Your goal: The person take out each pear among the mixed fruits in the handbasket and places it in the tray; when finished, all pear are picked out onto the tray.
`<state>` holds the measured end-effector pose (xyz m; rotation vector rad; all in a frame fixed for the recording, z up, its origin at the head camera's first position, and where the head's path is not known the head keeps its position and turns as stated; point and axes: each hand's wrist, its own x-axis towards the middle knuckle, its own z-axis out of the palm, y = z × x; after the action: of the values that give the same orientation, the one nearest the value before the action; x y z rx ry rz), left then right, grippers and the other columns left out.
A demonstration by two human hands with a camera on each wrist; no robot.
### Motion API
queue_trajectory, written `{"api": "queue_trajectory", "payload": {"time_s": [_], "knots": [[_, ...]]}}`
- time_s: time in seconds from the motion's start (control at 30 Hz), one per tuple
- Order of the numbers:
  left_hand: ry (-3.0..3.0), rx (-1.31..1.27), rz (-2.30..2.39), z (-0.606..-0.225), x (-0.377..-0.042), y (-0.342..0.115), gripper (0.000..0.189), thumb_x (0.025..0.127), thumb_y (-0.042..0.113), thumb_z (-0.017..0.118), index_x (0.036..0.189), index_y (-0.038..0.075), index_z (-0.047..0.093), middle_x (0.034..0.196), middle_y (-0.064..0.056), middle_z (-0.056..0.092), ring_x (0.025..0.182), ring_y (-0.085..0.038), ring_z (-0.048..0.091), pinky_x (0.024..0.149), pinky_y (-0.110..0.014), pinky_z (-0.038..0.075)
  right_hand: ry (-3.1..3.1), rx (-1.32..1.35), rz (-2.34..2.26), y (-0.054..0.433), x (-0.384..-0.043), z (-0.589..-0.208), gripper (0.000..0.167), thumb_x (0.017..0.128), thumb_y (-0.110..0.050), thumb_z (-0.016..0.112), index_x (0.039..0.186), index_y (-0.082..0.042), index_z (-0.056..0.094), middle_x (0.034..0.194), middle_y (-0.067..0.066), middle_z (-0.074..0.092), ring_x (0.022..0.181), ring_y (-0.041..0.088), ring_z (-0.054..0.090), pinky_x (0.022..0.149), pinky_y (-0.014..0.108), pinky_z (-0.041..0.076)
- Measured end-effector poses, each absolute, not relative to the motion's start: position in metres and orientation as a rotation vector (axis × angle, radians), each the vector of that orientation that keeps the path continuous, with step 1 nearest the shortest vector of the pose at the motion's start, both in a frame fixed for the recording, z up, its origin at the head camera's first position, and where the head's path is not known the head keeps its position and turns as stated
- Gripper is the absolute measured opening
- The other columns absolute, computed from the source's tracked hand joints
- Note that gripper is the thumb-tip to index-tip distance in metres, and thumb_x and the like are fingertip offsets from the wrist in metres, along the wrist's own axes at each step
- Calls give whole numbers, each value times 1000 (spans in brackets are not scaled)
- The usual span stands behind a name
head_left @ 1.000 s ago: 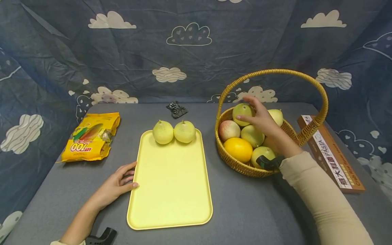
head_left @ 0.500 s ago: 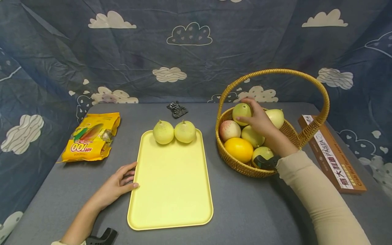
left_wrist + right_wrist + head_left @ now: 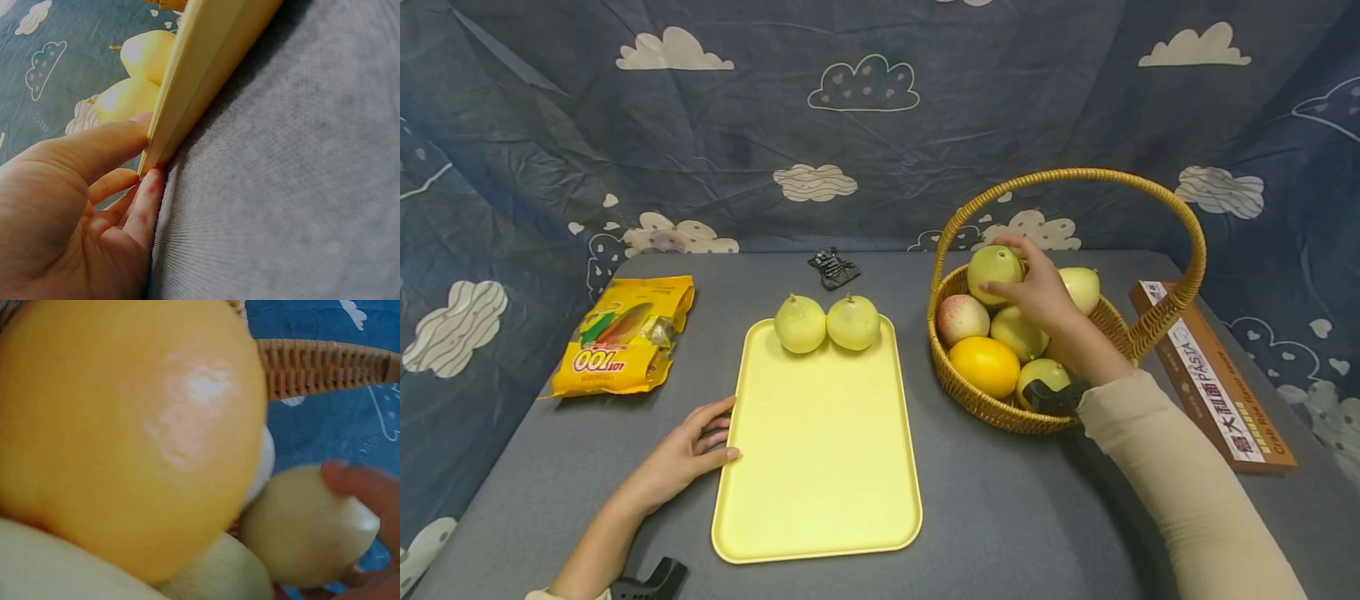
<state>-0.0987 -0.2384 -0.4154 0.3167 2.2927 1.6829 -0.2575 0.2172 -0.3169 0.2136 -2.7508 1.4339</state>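
Observation:
My right hand (image 3: 1037, 287) grips a yellow-green pear (image 3: 994, 275) at the back left of the wicker basket (image 3: 977, 404), thumb on the near side and fingers behind. In the right wrist view that pear (image 3: 306, 525) sits between thumb and fingers, partly cut off by the frame. Over at the yellow tray (image 3: 820, 467), my left hand (image 3: 681, 454) holds the left rim. The left wrist view has the thumb on the rim of the tray (image 3: 187, 81) and the fingers against its outer side. Two pears (image 3: 800, 323) stand side by side at the tray's far end.
Still in the basket are a yellow fruit (image 3: 985, 367), a reddish peach (image 3: 963, 320) and several pale green fruits. Its tall handle (image 3: 1078, 175) arches overhead. A pasta box (image 3: 1213, 379) lies right, a yellow snack bag (image 3: 625, 333) left, a small black mesh item (image 3: 833, 268) behind.
The pear in my right hand has risen slightly. A pale fruit right of that hand has shifted a little. My left hand and the tray have stayed put.

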Motion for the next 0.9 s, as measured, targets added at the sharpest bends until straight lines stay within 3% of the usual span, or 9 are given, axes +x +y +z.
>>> {"api": "queue_trajectory", "payload": {"time_s": [0.27,0.47,0.6,0.83,0.9], "knots": [[2290,329,1685,-415,-99,-238,73,82,15,66,140,-1,24,130,-21,28,116,-34,35,88,-18,42,-2751,336,1436,222,-231,-296,69,77,-26,73,135,-20,37,135,11,34,107,31,41,76,42,43],[2295,333,1684,-415,-99,-239,73,83,15,66,140,-1,24,129,-21,29,116,-34,35,88,-17,42,-2710,480,1453,213,-202,-283,65,76,-17,74,132,-15,42,135,5,36,109,29,40,71,31,47],[2298,335,1684,-415,-99,-238,73,83,15,66,140,-1,25,129,-21,29,115,-33,35,87,-17,42,-2626,623,1576,196,-183,-279,63,75,-8,74,130,-12,44,131,4,39,105,24,44,70,27,51],[2309,337,1682,-416,-99,-239,72,82,14,66,140,0,26,130,-21,29,114,-31,36,88,-16,41,-2471,879,1777,143,-161,-276,65,70,1,75,127,-8,46,124,5,45,92,25,55,72,33,52],[2312,335,1680,-416,-99,-239,72,82,14,66,140,0,26,130,-21,29,114,-31,36,87,-16,41,-2457,951,1776,126,-158,-278,65,70,-1,76,127,-10,46,124,3,46,94,21,54,75,34,51]]}}
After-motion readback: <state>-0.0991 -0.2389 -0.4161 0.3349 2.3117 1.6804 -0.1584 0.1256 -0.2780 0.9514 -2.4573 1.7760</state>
